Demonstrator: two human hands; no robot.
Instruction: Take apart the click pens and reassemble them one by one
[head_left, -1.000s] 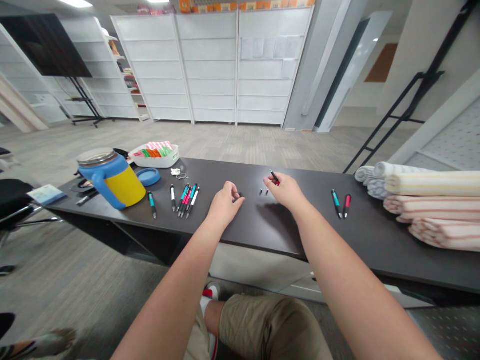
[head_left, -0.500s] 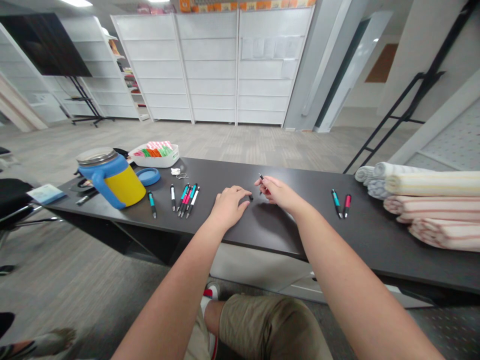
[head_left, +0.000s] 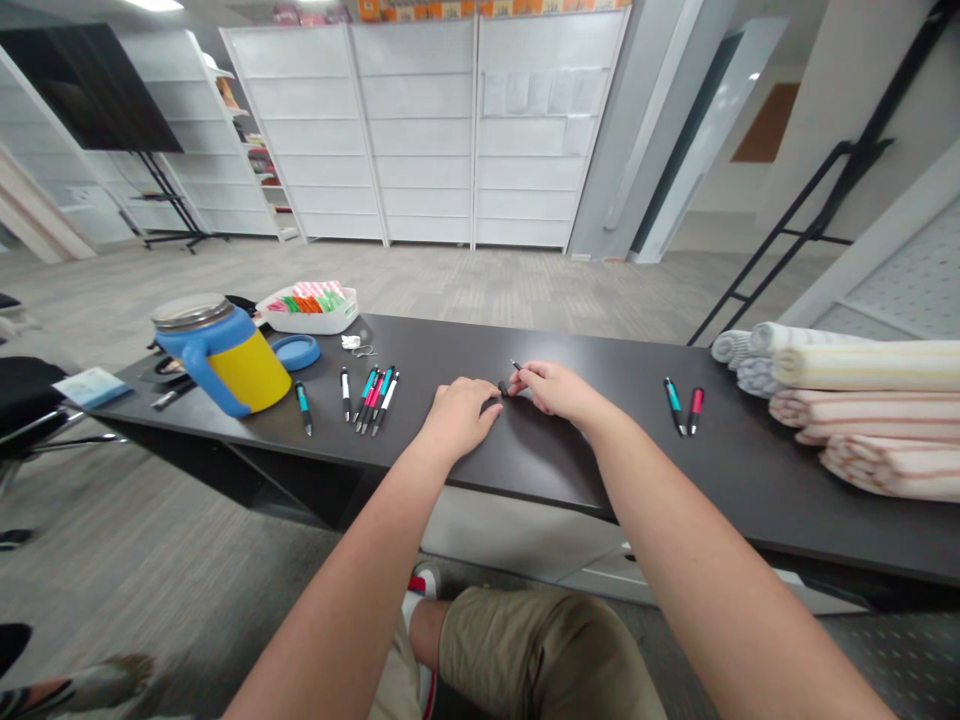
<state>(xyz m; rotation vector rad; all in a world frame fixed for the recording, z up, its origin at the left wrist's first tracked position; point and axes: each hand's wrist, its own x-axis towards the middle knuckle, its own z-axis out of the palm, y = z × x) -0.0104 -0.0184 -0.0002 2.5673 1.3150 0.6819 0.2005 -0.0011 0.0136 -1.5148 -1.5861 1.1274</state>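
Observation:
My left hand rests on the dark tabletop with its fingers curled. A small black pen part shows at its fingertips; the palm hides anything further. Just to the right, my right hand pinches a thin dark pen, whose upper end pokes out above the fingers. Its lower end comes close to the black part, and I cannot tell whether they touch. Left of my hands lies a group of teal, pink and white pens, with a single white pen and a teal pen beside it.
A teal pen and a pink pen lie on the right of the table. Rolled striped cloths are stacked at the right end. Leftward stand a blue-yellow mug, a blue lid and a white basket.
My right hand has moved slightly down and left, bringing the thin pen closer to the black part. My left hand stays nearly in place.

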